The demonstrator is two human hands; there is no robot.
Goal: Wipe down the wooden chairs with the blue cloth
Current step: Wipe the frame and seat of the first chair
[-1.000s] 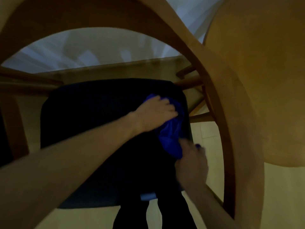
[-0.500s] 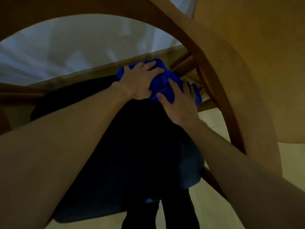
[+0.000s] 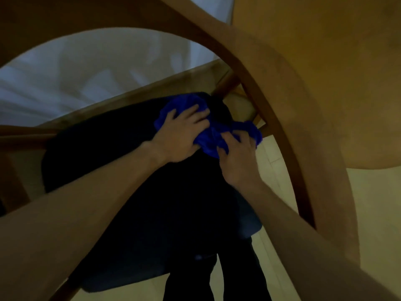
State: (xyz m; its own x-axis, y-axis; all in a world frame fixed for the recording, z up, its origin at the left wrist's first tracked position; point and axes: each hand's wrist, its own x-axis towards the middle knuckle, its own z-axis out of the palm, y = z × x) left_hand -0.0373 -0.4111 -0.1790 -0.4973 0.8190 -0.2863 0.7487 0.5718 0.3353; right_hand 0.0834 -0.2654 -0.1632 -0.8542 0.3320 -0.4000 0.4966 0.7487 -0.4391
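A wooden chair with a curved back rail (image 3: pixel 282 118) and a dark seat cushion (image 3: pixel 152 203) fills the view from above. The blue cloth (image 3: pixel 211 139) lies bunched at the seat's far right corner. My left hand (image 3: pixel 182 135) presses on the cloth's left part with fingers spread and fairly straight. My right hand (image 3: pixel 238 157) grips the cloth's right part, its fingers curled into the fabric. Both forearms reach in from below the frame.
A round wooden table top (image 3: pixel 336 83) overhangs close on the right. A white curtain (image 3: pixel 86 72) hangs beyond the chair. Pale floor (image 3: pixel 379 213) shows at the right, and dark trouser legs (image 3: pixel 234 279) stand at the seat's near edge.
Both hands pushed the cloth from the seat's right side to its far right corner, then drew it slightly back. My right hand's fingers have curled into the cloth.
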